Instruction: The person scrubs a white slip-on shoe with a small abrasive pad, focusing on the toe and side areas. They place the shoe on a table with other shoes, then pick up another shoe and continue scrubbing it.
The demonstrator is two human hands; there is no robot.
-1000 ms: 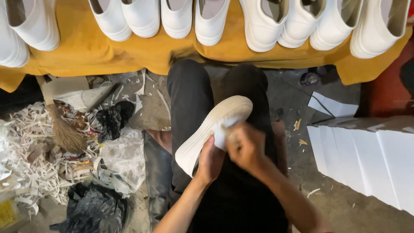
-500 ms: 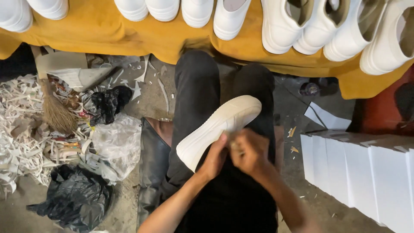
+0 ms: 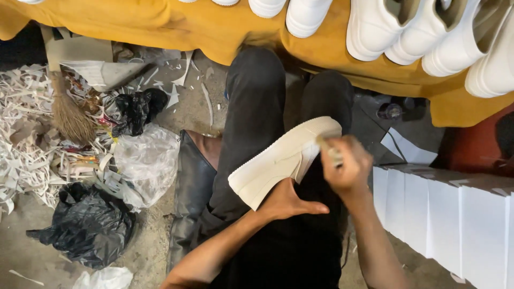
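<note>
A cream-white shoe (image 3: 278,160) lies sole-up across my lap, over black trousers. My left hand (image 3: 289,202) grips it from below, near its heel end. At the shoe's toe end, my right hand (image 3: 347,166) is closed around a small pale tool (image 3: 329,151) that touches the sole's edge. The tool is blurred, so I cannot tell its kind.
Several white shoes (image 3: 375,32) stand in a row on a yellow-covered bench (image 3: 176,27) ahead. Paper scraps (image 3: 27,139), a small broom (image 3: 67,115), a clear bag (image 3: 147,160) and black bags (image 3: 85,225) litter the floor at left. White boxes (image 3: 455,219) stand at right.
My right hand has slid from the shoe's middle up to its toe end. The view has shifted, so the bench and shoes sit higher in the frame.
</note>
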